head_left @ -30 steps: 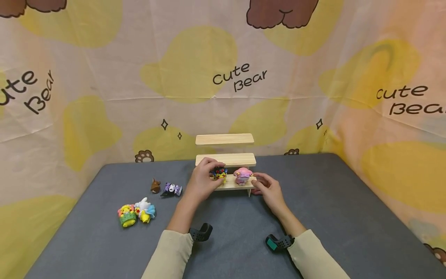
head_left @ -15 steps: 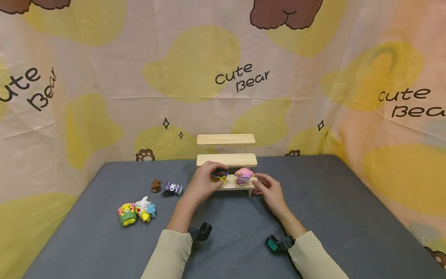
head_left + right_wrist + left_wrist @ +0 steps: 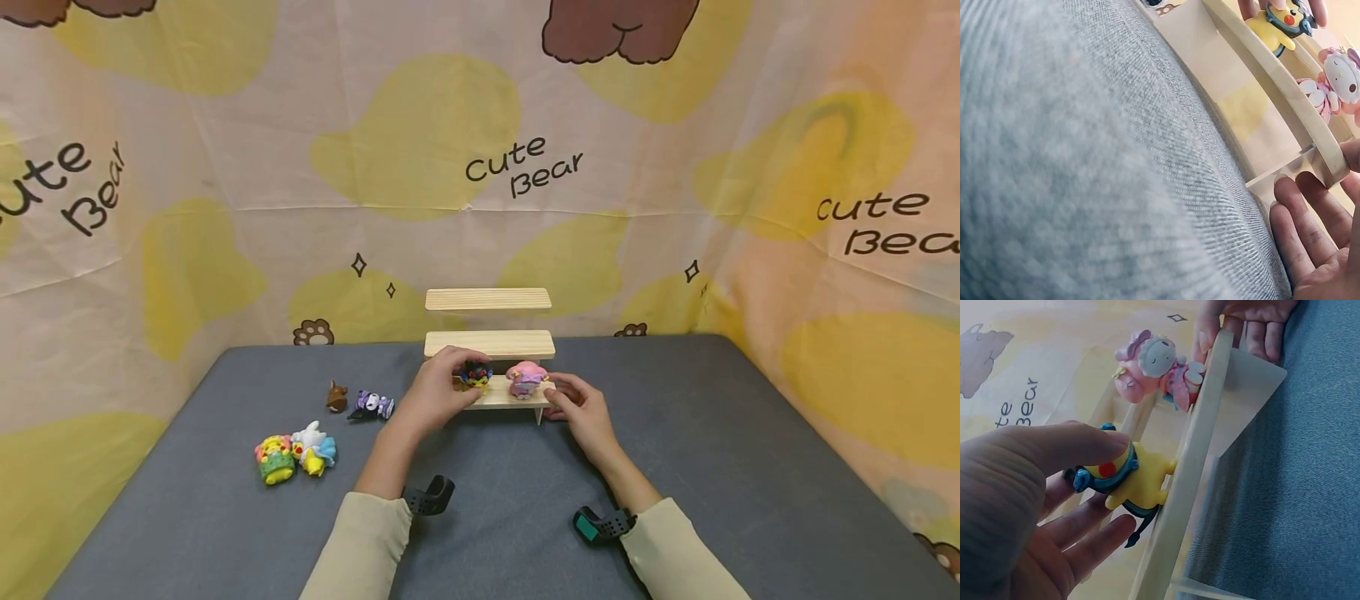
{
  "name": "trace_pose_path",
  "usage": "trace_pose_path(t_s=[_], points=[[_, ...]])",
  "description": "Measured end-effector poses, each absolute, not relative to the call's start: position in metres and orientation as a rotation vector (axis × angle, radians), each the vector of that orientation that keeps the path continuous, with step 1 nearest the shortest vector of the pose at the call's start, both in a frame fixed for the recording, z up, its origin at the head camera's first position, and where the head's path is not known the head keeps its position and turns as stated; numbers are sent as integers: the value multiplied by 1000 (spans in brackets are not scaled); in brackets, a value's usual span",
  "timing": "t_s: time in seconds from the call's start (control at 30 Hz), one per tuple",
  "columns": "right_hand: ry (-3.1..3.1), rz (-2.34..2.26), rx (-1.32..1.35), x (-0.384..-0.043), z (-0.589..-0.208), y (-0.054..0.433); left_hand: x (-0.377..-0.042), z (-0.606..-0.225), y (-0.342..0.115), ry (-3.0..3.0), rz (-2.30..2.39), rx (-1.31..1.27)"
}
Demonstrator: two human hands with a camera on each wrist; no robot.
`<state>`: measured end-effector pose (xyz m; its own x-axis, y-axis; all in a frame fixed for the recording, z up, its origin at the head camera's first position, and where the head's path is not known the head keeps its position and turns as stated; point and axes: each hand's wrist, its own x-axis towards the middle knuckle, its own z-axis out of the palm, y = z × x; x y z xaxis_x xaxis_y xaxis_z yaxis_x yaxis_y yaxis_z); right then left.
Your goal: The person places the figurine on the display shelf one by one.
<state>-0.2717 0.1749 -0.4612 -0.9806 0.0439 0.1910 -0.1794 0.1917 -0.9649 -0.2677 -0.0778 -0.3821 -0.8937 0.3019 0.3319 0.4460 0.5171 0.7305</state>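
Observation:
My left hand pinches a yellow figurine in a dark blue hood between thumb and fingers. The figurine's feet are at the lowest step of a wooden three-tier display stand, left of centre. To its right on that step, a pink-hooded figurine with a white face stands upright. At the right end of the same step, my right hand grips the board. In the right wrist view its thumb lies at the board's end, with the fingers below, by the clear side support.
Left of the stand lie a small brown figurine and a purple-and-black one. Nearer, a green-and-yellow figurine lies beside a white, yellow and blue one. A printed cloth backdrop rises behind the grey table.
The yellow figurine is turned and shifted slightly in my left fingers, still at the lowest step. My right hand keeps its hold on the step's end. The head view has moved a little.

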Motion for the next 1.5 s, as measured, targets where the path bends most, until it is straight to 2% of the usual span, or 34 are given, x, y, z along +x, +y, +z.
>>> trace_pose_path(t_s=[0.3, 0.63, 1.03, 1.5], points=[[-2290, 1883, 119, -271, -460, 175, -270, -376, -91, -2556, -1419, -588], [-2291, 1877, 128, -273, -460, 174, -265, -363, -124, -2610, -1252, -436], [-2284, 1875, 136, -274, -461, 175, -266, -367, -167, -2655, -1125, -273], [-2290, 1885, 118, -272, -461, 175, -271, -381, -185, -2922, -1082, -82]])
